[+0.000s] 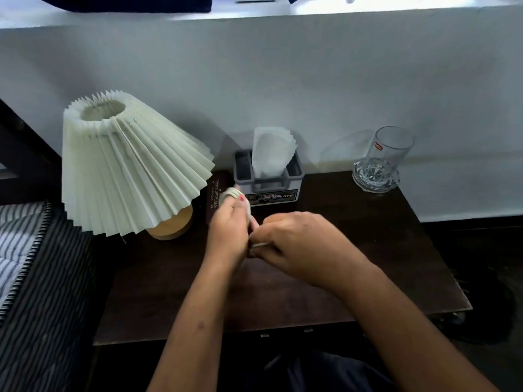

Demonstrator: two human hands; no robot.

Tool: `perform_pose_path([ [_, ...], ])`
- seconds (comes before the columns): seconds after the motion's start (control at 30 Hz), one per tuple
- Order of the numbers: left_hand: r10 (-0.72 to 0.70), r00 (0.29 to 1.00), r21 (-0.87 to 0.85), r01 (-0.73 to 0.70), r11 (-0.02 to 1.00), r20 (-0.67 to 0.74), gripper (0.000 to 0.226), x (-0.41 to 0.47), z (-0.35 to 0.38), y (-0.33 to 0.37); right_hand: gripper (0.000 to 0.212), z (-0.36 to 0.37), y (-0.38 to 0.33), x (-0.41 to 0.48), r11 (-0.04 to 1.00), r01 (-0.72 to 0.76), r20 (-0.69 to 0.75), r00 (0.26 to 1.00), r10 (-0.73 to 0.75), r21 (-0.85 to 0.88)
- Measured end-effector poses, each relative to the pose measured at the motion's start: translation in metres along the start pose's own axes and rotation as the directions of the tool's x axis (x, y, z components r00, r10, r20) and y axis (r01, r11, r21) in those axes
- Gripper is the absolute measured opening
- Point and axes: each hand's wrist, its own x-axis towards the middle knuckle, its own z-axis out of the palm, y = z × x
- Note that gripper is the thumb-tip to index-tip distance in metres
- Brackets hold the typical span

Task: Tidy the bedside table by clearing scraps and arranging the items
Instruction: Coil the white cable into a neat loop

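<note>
Both hands meet mid-frame over the dark table (368,250); left hand (230,230) closed on a pale scrap (230,193); right hand (294,244) pinches a thin white scrap (260,245).

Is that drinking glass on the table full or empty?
Empty. The glass stands upright at the table's far right corner, and its clear walls show no liquid line.
</note>
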Motion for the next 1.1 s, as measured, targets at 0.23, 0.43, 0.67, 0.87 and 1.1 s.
perform_pose_path([
  [0.23,-0.292,0.773,-0.011,0.36,0.933,0.564,0.049,-0.016,0.001,0.008,0.021,-0.007,0.039,-0.011,0.981,-0.094,-0.239,0.962,0.133,0.168],
  [0.43,-0.334,0.628,-0.123,0.57,0.812,0.703,0.05,-0.015,-0.004,0.013,0.022,0.006,0.049,-0.008,0.958,-0.19,-0.3,0.92,0.251,0.216],
  [0.67,-0.291,0.648,-0.239,0.602,0.762,0.704,0.043,-0.013,-0.006,0.014,0.019,0.013,0.047,-0.001,0.775,-0.273,-0.094,0.915,0.392,0.57],
  [0.87,-0.337,0.792,-0.325,0.54,0.777,0.509,0.059,-0.011,-0.003,0.011,0.049,0.02,0.044,0.001,0.459,-0.332,0.181,0.922,0.343,0.824],
  [1.1,-0.375,0.908,-0.301,0.417,0.858,0.187,0.064,-0.007,0.006,0.008,0.021,0.018,0.042,0.0,0.357,-0.381,0.261,0.904,0.34,0.853],
])
